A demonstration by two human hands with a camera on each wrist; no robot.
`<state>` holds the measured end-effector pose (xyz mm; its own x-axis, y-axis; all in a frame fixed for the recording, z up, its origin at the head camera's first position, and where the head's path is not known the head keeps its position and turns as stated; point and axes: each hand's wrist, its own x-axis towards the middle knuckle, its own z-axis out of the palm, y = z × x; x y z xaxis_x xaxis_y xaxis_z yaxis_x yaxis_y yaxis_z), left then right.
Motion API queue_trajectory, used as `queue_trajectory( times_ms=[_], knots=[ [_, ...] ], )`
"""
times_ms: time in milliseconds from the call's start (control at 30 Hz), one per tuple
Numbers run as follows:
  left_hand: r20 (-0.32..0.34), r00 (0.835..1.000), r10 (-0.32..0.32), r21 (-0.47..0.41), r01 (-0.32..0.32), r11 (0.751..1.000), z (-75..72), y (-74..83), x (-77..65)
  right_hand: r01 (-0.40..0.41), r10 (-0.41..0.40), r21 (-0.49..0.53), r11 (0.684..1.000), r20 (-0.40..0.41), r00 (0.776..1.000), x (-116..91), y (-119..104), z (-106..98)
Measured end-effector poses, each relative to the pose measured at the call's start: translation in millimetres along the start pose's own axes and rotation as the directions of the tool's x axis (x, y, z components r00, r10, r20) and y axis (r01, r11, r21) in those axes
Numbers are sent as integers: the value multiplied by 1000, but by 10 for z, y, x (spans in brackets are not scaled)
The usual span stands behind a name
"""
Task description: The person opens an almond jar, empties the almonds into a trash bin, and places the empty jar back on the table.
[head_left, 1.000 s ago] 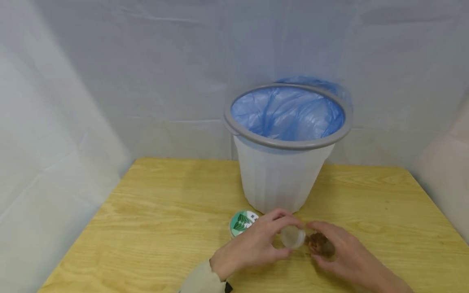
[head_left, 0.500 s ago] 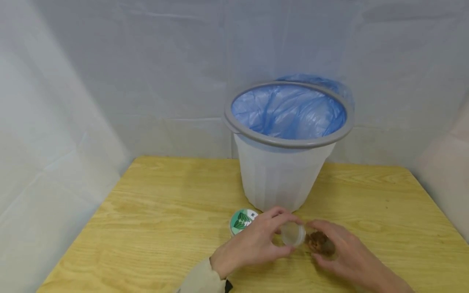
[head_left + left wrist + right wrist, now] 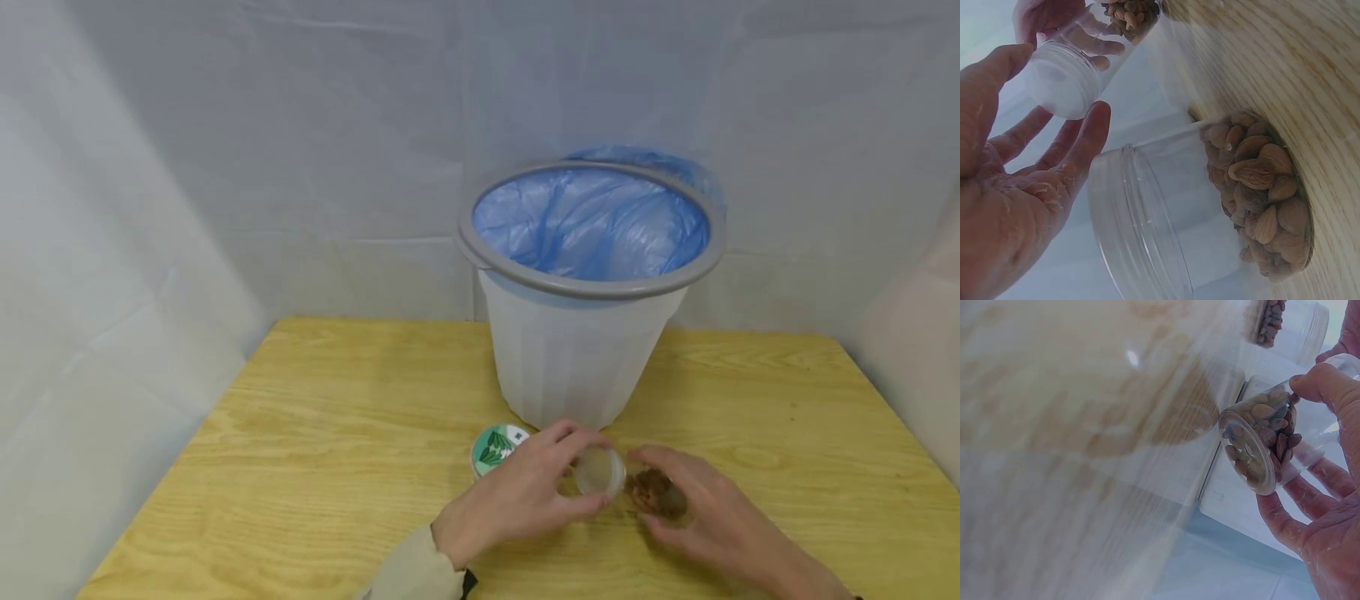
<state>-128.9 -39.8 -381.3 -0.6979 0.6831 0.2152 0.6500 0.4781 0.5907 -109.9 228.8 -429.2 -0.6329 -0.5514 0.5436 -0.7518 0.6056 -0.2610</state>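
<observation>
Well in from the worktop [image 3: 337,408]'s far edge, the right hand [image 3: 705,512] holds a tilted almond jar [image 3: 1272,428] while the left hand [image 3: 532,483] pinches its mouth end [image 3: 598,472], seemingly twisting, which calls for a steady grip.

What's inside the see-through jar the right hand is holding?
Brown nuts that look like almonds, piled at the base end of the jar. In the head view, the right hand covers part of it, hiding what's beneath.
</observation>
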Motion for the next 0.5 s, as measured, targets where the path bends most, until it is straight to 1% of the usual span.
queue_trajectory(
  times_ms=[167, 367, 500],
  knots=[
    [12, 1000, -14, 1, 14, 1000, 10, 3, -8, 27, -27, 20, 999, -13, 1000, -14, 8, 10],
    [5, 1000, 4, 15, -4, 1000, 15, -4, -16, 8, -8, -10, 1000, -9, 1000, -19, -1, 3],
    [9, 1000, -15, 0, 15, 1000, -6, -5, -15, 7, -7, -22, 1000, -18, 1000, -5, 6, 10]
  ],
)
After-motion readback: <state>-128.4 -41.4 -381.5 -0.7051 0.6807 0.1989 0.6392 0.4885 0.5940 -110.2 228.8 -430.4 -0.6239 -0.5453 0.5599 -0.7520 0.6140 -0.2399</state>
